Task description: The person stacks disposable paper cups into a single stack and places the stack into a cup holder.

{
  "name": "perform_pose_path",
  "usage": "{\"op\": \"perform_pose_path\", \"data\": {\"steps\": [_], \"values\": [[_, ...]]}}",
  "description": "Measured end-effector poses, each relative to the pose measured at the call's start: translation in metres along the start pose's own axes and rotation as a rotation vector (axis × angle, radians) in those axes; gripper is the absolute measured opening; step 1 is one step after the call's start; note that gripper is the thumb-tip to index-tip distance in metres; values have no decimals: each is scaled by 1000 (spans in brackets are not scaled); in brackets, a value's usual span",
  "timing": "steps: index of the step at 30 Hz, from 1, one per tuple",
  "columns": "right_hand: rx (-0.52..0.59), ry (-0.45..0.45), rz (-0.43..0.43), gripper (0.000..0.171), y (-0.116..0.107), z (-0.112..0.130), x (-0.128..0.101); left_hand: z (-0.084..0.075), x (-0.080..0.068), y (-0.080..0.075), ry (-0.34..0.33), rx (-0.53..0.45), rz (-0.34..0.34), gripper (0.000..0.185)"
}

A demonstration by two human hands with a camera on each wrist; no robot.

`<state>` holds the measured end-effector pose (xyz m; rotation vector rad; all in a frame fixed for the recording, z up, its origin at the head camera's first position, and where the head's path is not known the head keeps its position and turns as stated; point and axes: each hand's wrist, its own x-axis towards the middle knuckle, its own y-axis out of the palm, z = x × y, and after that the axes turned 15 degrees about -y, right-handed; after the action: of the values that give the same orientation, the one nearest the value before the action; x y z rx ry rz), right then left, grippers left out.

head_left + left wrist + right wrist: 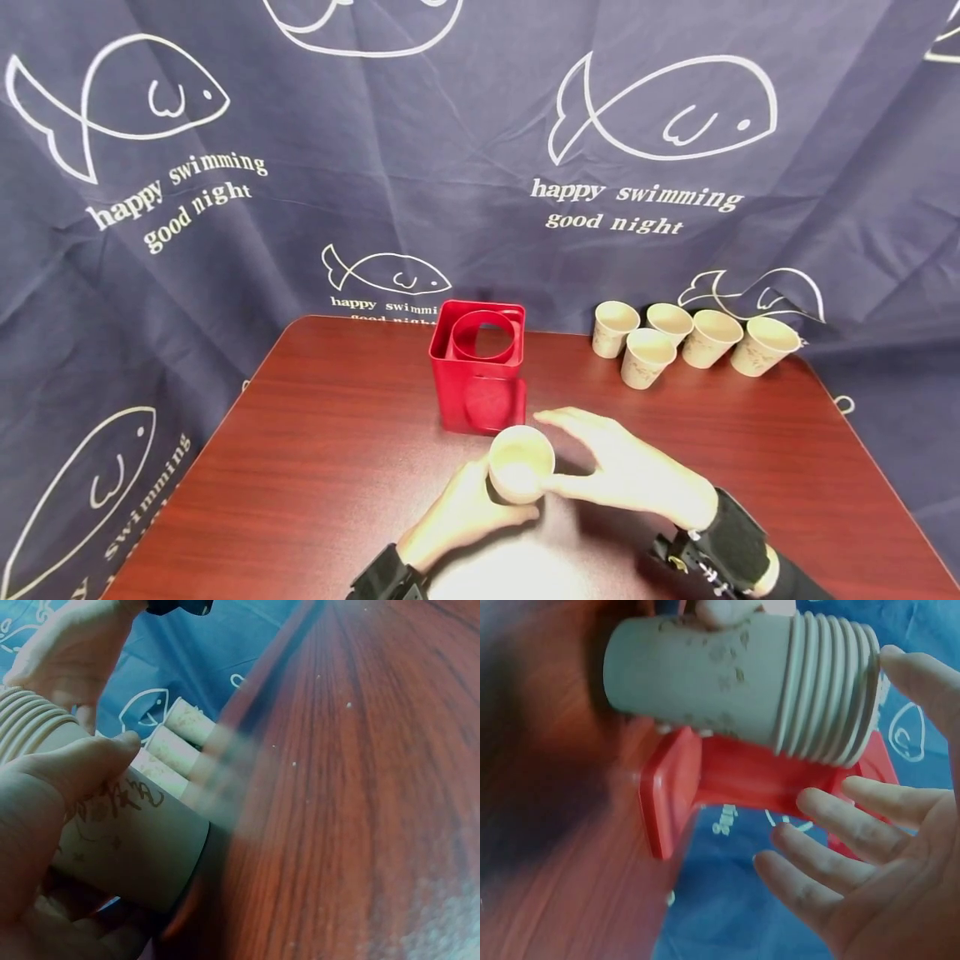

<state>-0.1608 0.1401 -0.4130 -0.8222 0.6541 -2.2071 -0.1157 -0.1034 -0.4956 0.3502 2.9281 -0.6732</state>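
Observation:
A stack of nested paper cups [522, 463] is in my left hand [463, 510], whose thumb and fingers curl round its side. Several rolled rims show at the top of the stack [829, 686] in the right wrist view, and a brown print marks the lower wall. My right hand [626, 463] is spread beside the stack, with its thumb tip right at the top rim and its other fingers [840, 825] apart from the cups. Just behind the stack stands a red box-shaped holder [457, 392] with a round ring in its top opening.
Several single paper cups [647, 358] stand upright at the table's back right. The reddish-brown wooden table [322, 433] has rounded back corners. A dark blue cloth [480, 150] with white fish drawings hangs behind and around it.

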Motion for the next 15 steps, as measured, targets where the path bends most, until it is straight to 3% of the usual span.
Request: {"op": "perform_pose_path", "data": {"steps": [4, 15], "values": [[-143, 135, -7, 67, -12, 2, -8, 2, 1, 1, -3, -31, 5, 66], [-426, 82, -127, 70, -42, -16, -20, 0, 1, 1, -5, -31, -3, 65]]}}
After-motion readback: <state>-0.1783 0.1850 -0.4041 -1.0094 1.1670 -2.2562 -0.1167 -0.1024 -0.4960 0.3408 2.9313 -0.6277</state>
